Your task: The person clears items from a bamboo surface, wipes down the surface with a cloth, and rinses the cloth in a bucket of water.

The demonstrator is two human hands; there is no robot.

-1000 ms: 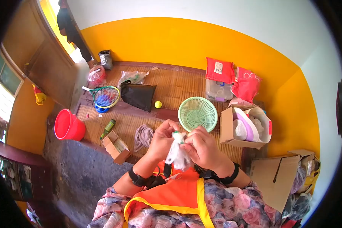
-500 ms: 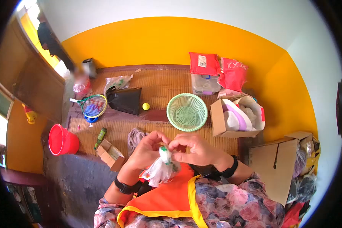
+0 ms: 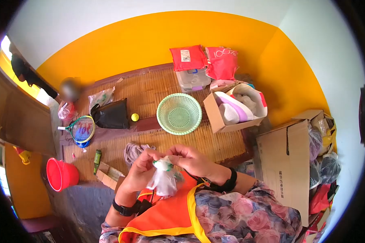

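A white, see-through plastic bag [image 3: 166, 182] with green print hangs in front of my chest, gathered at its top. My left hand [image 3: 144, 168] pinches the gathered top from the left side. From the right, my right hand [image 3: 190, 160] has thumb and fingertips closed on the same gathered part. What the bag holds, if anything, I cannot make out. Just beyond my hands lies a bundled mauve cloth [image 3: 134, 153] on the bamboo mat [image 3: 215, 152].
A green plastic basket [image 3: 179, 113] stands ahead, with a carton [image 3: 217, 121] of shoe-like items to its right. Leftward are a tennis ball [image 3: 135, 117], black bag [image 3: 111, 114], racket [image 3: 83, 128] and red bucket [image 3: 62, 174]. A large flat carton [image 3: 282, 174] leans at right.
My view has swung to the right, so the room's things sit further left. Both hands stay pinched on the bag's gathered top, which has changed shape slightly between the fingers.
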